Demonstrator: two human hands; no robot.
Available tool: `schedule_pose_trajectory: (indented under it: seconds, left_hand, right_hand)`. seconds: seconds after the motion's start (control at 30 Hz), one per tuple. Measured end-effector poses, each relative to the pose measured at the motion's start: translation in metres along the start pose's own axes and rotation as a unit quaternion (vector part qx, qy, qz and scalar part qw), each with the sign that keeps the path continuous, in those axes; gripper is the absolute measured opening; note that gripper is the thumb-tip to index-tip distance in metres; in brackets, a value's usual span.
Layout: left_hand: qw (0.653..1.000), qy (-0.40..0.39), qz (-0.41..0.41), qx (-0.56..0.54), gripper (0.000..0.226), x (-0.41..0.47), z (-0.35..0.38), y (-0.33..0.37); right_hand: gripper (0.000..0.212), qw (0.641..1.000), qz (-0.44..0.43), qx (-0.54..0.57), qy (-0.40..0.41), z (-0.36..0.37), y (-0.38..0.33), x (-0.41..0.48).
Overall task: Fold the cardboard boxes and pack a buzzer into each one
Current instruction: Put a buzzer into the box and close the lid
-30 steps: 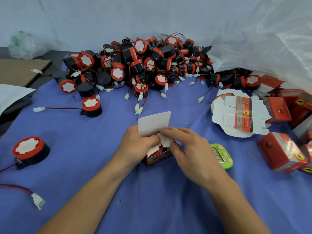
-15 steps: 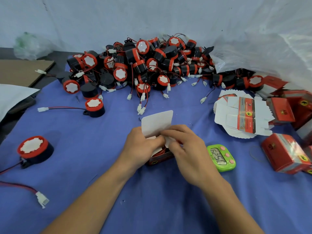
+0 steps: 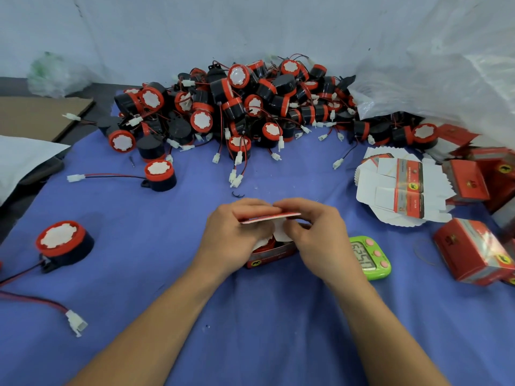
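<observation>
At the far left a lone buzzer [image 3: 62, 243] sits on the blue surface [image 3: 139, 274], well apart from the heap of buzzers [image 3: 237, 107] at the back. In the middle, our left hand [image 3: 237, 232] has a narrow grip, pinching the lid flap [image 3: 270, 217] of the red box [image 3: 271, 254]. The box stands on the surface under both hands, and a packed buzzer [image 3: 266, 244] shows red inside it. Our right hand [image 3: 317, 235] pinches the flap's other end, its grip just as narrow. Beside it lie a green timer [image 3: 369, 257], flat box blanks [image 3: 401, 190] and folded boxes [image 3: 471, 249].
</observation>
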State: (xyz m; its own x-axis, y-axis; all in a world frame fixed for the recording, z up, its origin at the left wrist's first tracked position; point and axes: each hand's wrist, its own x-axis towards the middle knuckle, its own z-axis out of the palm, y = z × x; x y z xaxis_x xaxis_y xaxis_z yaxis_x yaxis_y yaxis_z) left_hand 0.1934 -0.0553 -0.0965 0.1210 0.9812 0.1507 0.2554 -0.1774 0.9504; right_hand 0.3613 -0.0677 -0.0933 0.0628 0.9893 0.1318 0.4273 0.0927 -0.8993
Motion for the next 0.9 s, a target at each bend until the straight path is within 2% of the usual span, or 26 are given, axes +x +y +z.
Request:
schedule_pose_trajectory:
  seconds: [0.07, 0.13, 0.17, 0.3, 0.4, 0.5, 0.57, 0.63, 0.67, 0.73, 0.77, 0.83, 0.9]
  left_hand:
    - [0.991, 0.044, 0.084, 0.093, 0.03, -0.004, 0.0, 0.0]
    - [0.978, 0.039, 0.14, 0.153, 0.032, -0.005, -0.002, -0.002]
    - [0.977, 0.026, 0.142, 0.159, 0.034, -0.004, -0.004, -0.004]
    - [0.984, -0.096, 0.058, 0.137, 0.055, -0.002, -0.021, -0.007]
    - [0.974, -0.176, 0.036, 0.138, 0.057, -0.005, -0.031, -0.007]
    - [0.971, -0.191, 0.031, 0.138, 0.057, -0.007, -0.032, -0.002]
    - [0.967, -0.212, 0.024, 0.136, 0.069, -0.009, -0.034, 0.002]
    - [0.964, -0.24, 0.019, 0.111, 0.08, -0.009, -0.037, 0.005]
    - [0.963, -0.248, 0.02, 0.1, 0.08, -0.009, -0.037, 0.006]
    - [0.966, -0.235, 0.02, 0.105, 0.064, -0.009, -0.035, 0.004]
    - [0.966, -0.223, 0.024, 0.129, 0.055, -0.009, -0.034, 0.001]
    - [0.956, -0.226, 0.034, 0.184, 0.052, -0.01, -0.033, -0.004]
    - [0.946, -0.232, 0.046, 0.22, 0.055, -0.011, -0.032, -0.005]
  right_hand:
    - [0.04, 0.999, -0.022, -0.012, 0.019, 0.004, 0.001, -0.001]
    - [0.04, 0.999, -0.017, 0.003, 0.028, 0.007, 0.001, -0.002]
    - [0.043, 1.0, -0.01, 0.007, 0.027, 0.006, 0.002, -0.001]
    - [0.057, 1.0, -0.019, 0.017, 0.017, 0.001, 0.005, -0.002]
    - [0.051, 0.997, -0.009, 0.081, -0.019, -0.004, 0.006, 0.001]
    - [0.044, 0.978, 0.046, 0.184, -0.092, -0.012, 0.009, 0.007]
    - [0.05, 0.973, 0.06, 0.194, -0.114, -0.017, 0.012, 0.009]
    - [0.044, 0.976, 0.047, 0.173, -0.126, -0.021, 0.013, 0.007]
    - [0.039, 0.979, 0.033, 0.152, -0.134, -0.023, 0.014, 0.005]
    - [0.038, 0.982, -0.006, 0.094, -0.166, -0.029, 0.016, 0.003]
    - [0.043, 0.978, -0.015, 0.079, -0.193, -0.032, 0.016, 0.003]
    - [0.054, 0.967, -0.004, 0.087, -0.239, -0.036, 0.017, 0.002]
    - [0.064, 0.969, 0.007, 0.089, -0.229, -0.035, 0.02, 0.001]
